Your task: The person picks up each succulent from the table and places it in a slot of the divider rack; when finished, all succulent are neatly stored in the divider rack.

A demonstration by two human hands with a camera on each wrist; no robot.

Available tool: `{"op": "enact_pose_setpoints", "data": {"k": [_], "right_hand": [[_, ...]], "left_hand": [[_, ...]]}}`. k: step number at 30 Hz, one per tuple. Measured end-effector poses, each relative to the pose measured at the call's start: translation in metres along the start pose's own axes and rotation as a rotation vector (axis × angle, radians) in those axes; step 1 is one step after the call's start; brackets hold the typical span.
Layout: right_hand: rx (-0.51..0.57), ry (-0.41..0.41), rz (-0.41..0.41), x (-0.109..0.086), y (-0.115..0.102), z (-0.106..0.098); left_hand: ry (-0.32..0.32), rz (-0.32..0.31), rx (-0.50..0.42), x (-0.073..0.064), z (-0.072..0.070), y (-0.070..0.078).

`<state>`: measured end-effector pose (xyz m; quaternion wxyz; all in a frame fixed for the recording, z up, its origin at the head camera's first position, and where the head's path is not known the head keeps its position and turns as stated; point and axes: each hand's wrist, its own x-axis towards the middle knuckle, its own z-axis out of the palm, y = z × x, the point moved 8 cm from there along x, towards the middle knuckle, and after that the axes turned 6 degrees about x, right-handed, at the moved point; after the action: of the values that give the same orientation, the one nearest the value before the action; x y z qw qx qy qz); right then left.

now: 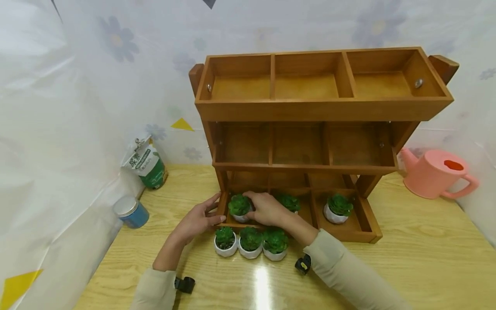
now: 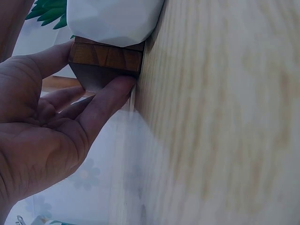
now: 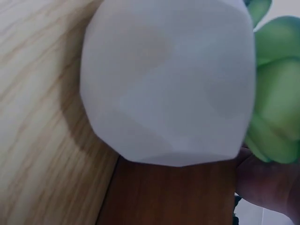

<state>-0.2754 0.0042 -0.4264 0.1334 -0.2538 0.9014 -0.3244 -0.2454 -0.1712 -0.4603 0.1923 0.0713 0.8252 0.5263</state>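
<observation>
My right hand (image 1: 267, 209) grips a small potted succulent (image 1: 239, 206) in the left compartment of the bottom tier of a brown wooden plant stand (image 1: 327, 111). The fingers and thumb come at its white pot from the right. At the bottom tier's front left corner, my left hand (image 1: 199, 220) holds the wood; in the left wrist view its thumb (image 2: 115, 91) lies against the corner. Just in front stand three white-potted succulents (image 1: 250, 243) in a row. Behind my right wrist, a succulent (image 1: 289, 202) is partly hidden in the middle compartment; another succulent (image 1: 338, 209) sits in the right one.
The stand's upper two tiers rise over the bottom one. To the left are a blue jar (image 1: 131, 212) with a pale lid and a green-and-white bag (image 1: 149, 165) with a clip. A pink watering can (image 1: 435, 174) stands right of the stand on the wooden table (image 1: 418, 267).
</observation>
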Motion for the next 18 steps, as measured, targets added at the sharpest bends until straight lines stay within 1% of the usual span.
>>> {"op": "enact_pose_setpoints", "data": {"k": [5, 13, 18], "right_hand": [[-0.004, 0.0, 0.023, -0.001, 0.001, -0.001], [0.012, 0.006, -0.002, -0.006, 0.002, -0.003], [0.037, 0.045, -0.029, -0.013, -0.001, -0.012]], "left_hand": [[-0.003, 0.0, -0.001, 0.0, 0.001, 0.0], [-0.003, -0.001, 0.004, 0.001, 0.002, -0.001], [0.0, 0.002, 0.003, 0.001, 0.001, -0.001]]}}
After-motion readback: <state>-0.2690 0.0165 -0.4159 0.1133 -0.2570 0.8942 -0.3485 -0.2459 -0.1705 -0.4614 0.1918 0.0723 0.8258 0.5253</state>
